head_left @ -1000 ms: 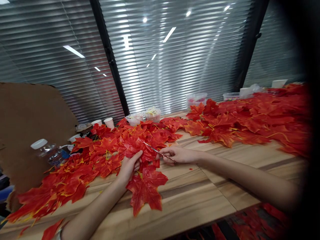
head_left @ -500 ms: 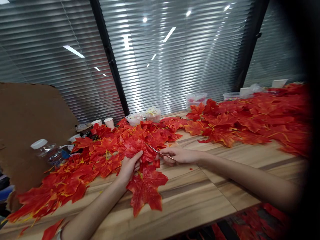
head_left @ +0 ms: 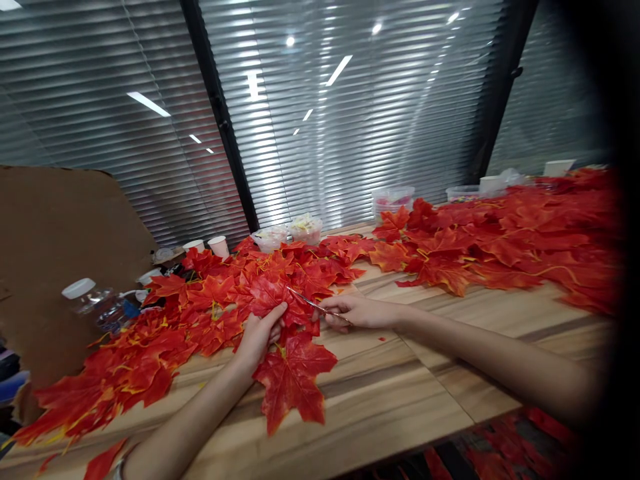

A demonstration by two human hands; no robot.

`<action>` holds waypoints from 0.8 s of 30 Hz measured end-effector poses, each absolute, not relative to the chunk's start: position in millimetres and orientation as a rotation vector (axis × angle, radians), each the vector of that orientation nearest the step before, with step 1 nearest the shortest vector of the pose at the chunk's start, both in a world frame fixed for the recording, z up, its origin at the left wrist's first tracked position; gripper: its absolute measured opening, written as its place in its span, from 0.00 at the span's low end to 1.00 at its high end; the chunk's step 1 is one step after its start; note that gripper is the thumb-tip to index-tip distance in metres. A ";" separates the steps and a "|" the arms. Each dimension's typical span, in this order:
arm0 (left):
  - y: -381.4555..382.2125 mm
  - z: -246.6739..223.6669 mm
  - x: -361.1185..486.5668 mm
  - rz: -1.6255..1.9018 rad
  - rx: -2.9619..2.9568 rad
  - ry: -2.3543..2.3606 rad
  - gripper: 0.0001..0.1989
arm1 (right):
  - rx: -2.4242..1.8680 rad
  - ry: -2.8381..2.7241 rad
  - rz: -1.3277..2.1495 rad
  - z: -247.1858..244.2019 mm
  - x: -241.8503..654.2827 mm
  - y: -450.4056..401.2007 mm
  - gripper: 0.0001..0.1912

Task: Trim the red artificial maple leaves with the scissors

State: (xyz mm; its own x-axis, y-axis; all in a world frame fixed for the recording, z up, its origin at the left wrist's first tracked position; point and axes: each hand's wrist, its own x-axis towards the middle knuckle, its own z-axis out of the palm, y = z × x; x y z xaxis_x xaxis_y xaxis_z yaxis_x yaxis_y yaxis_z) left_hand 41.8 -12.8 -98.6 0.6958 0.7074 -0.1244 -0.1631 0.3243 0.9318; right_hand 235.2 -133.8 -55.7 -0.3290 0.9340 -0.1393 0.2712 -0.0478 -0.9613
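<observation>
My left hand [head_left: 263, 331] pinches a red artificial maple leaf [head_left: 267, 293], thumb on top. From the right, my right hand [head_left: 345, 311] grips a pair of scissors [head_left: 311, 303], whose thin blades point left across the held leaf. Whether the blades are parted is too small to tell. Just below my left hand, another red maple leaf [head_left: 295, 380] with yellow edges lies spread on the wooden table [head_left: 380, 400]. A tiny red scrap [head_left: 382, 339] sits on the wood near my right wrist.
Piles of red leaves spread to the left [head_left: 135, 360] and to the right [head_left: 500, 233]. Along the back stand paper cups [head_left: 219, 247], bagged tubs [head_left: 305, 229] and clear plastic containers [head_left: 393, 200]. A plastic jar [head_left: 95, 303] leans by a cardboard sheet [head_left: 60, 247]. Leaves also lie below the table's front edge.
The scissors' tips have shifted slightly up and to the left over the held leaf. My left hand keeps its pinch, almost unmoved.
</observation>
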 end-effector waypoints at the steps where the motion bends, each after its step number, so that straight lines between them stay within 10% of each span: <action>1: -12.5 -99.2 41.8 0.614 1.103 0.581 0.21 | -1.287 -1.619 1.418 -55.8 235.0 -133.9 0.11; 24: -13.1 -98.5 41.7 0.624 1.099 0.551 0.21 | -1.331 -1.581 1.373 -64.1 236.2 -132.5 0.14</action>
State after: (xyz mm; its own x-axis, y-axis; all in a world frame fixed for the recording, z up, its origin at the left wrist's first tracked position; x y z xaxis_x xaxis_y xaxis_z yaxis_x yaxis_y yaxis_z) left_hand 41.7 -13.1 -98.5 0.7052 0.7018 -0.1009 -0.1862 0.3206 0.9287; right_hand 236.2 -132.5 -64.1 -0.2750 0.9511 -0.1406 0.2726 -0.0631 -0.9601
